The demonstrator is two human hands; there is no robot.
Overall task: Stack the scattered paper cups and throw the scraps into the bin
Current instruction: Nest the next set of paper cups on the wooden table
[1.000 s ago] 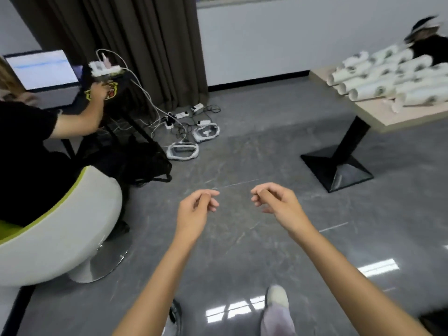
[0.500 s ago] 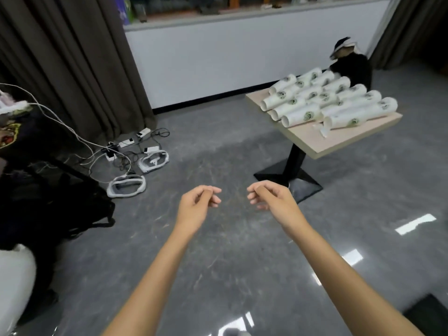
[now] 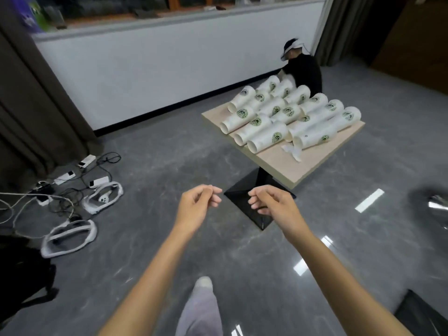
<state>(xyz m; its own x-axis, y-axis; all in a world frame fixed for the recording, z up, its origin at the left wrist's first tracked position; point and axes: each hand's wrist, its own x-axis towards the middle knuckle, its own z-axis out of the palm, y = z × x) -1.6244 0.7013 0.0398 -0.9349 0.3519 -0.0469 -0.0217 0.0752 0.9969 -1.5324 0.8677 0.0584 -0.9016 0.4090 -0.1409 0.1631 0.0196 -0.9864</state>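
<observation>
Several white paper cups (image 3: 278,117) with green logos lie on their sides in rows on a small wooden table (image 3: 288,163) ahead and to the right. A crumpled white paper scrap (image 3: 293,151) lies on the table's near side beside the cups. My left hand (image 3: 197,207) and my right hand (image 3: 272,204) hang in the air over the floor, well short of the table, fingers loosely curled and holding nothing. No bin is in view.
The table stands on a black pedestal base (image 3: 254,202). A person in black (image 3: 303,69) crouches behind the table. Cables, power strips and white headsets (image 3: 70,236) litter the floor at left. A curtain (image 3: 36,105) hangs at left. My foot (image 3: 203,284) steps forward.
The view has swung right and moved nearer the table, which now sits closer and larger. Both hands keep the same loose pose in front of me.
</observation>
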